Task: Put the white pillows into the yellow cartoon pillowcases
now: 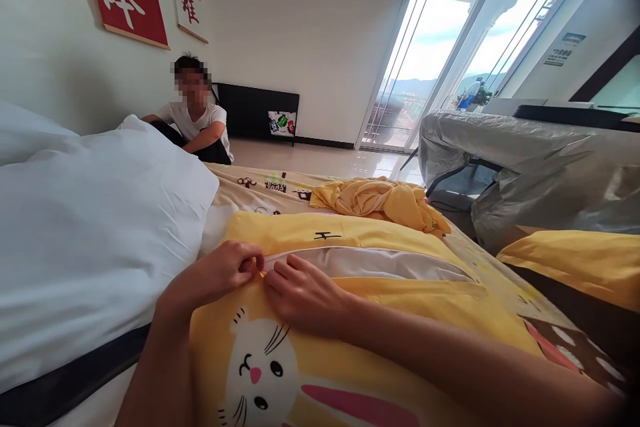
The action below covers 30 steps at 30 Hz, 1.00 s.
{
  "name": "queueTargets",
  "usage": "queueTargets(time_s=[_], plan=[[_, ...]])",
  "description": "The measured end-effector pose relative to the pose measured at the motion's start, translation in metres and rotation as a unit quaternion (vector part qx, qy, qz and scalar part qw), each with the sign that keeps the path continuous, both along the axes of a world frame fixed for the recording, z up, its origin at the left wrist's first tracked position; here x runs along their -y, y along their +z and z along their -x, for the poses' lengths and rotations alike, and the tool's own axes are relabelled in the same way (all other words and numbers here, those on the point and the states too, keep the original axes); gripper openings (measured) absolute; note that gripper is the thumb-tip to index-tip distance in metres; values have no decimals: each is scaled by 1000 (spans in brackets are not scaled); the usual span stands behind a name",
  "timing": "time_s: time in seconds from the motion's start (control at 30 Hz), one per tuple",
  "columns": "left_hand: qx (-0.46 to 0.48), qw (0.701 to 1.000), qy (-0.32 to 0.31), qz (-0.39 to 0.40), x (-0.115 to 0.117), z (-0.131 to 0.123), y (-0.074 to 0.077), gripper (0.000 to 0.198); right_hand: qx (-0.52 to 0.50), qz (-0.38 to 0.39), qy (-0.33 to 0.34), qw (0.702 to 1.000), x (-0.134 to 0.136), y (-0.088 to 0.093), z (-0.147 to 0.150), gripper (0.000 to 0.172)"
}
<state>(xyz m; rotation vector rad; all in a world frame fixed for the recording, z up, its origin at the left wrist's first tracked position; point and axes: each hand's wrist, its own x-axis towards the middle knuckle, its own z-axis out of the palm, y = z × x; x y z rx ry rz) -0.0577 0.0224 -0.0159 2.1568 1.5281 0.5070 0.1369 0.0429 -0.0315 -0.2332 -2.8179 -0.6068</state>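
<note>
A yellow pillowcase (pixel 380 320) with a cartoon rabbit print lies on the bed in front of me, a white pillow (pixel 380 261) showing through its open slit. My left hand (pixel 227 271) pinches the near end of the slit, fingers closed on a small yellow tab, perhaps a zipper pull. My right hand (pixel 303 293) lies beside it on the yellow fabric, fingers curled and pressing the cloth next to the opening.
A large white pillow (pixel 85 240) fills the left. A crumpled yellow cloth (pixel 380 203) lies farther back on the printed bedsheet (pixel 260 187). Another yellow pillow (pixel 580 263) lies at right. A person (pixel 197 117) sits on the floor by the wall. Plastic-covered furniture (pixel 530 167) stands right.
</note>
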Motion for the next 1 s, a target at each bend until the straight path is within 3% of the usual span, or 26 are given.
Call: queueTargets(time_s=[0.07, 0.23, 0.53, 0.67, 0.77, 0.83, 1.0], plan=[[-3, 1000, 15, 2, 0, 1, 0, 16, 8, -9, 3, 1000, 2, 0, -2, 26], [-16, 999, 30, 6, 0, 0, 1, 17, 20, 71, -49, 996, 2, 2, -3, 16], [-35, 999, 7, 30, 0, -1, 0, 24, 27, 127, -67, 989, 3, 2, -1, 19], [-80, 994, 52, 51, 4, -10, 6, 25, -1, 132, -67, 989, 3, 4, -8, 17], [-127, 985, 94, 62, 8, -20, 10, 20, -38, 166, -94, 981, 0, 7, -29, 15], [-149, 984, 86, 53, 8, -24, 10, 19, -63, 197, -116, 972, -2, 10, -52, 16], [-122, 990, 59, 48, -3, -19, -6, 18, -121, 236, -161, 951, -3, 19, -137, 18]])
